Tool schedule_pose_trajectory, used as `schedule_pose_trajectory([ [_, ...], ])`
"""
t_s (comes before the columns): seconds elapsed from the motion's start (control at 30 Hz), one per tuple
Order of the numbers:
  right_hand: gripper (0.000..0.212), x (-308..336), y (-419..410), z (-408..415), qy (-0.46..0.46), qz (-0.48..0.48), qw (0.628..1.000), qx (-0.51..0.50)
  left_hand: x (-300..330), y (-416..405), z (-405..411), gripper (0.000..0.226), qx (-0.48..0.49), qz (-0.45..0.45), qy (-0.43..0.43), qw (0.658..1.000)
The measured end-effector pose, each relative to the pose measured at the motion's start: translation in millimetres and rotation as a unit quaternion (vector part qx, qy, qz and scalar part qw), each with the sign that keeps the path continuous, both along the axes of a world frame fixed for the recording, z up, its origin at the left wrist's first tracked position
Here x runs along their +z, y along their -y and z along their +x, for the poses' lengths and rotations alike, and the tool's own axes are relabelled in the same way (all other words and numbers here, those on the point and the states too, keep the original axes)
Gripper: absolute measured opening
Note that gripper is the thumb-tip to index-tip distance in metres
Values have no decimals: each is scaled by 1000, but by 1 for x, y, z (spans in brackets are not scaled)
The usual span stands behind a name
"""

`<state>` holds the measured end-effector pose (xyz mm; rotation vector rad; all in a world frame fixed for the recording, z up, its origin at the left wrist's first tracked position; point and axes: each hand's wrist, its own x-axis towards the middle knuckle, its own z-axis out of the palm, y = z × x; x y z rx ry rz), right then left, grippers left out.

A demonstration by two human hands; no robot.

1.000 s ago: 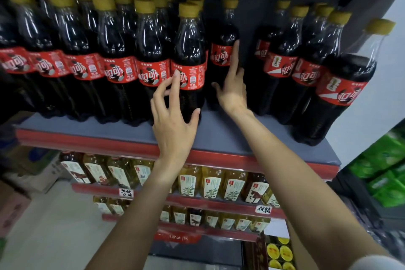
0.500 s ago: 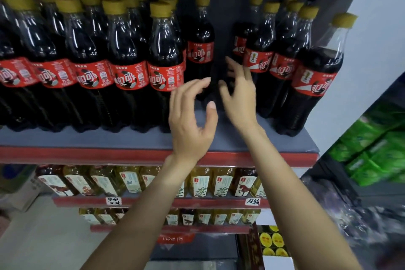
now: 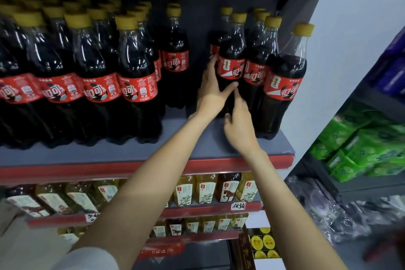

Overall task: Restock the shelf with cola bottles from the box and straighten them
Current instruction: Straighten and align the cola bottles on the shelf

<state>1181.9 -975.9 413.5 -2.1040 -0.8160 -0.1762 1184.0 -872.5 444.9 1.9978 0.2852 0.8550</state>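
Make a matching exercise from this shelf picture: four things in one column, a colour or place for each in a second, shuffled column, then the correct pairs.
Column 1
1. bottle caps
2. cola labels
3. left hand
4. green packs

Column 2
A. red, wrapped round the bottles' middles
B. on the neighbouring rack at far right
C. yellow
D. against a cola bottle in the right-hand group on the top shelf

Pairs: 1-C, 2-A, 3-D, 4-B
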Motion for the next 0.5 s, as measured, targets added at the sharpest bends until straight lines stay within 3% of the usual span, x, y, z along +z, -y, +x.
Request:
schedule_pose_trajectory([
  [0.13,65,2,-1,3,27,-15,999,-16,-2,4,-15,81,24,41,-9,999],
  [0.33,98,12,-11,8,-7,12,996,87,-5,-11,-57,84,14,45,-10,999],
  [0.5,99,11,-36,-1,5,48,991,121,-10,-12,-83,75,100,36,6,994],
])
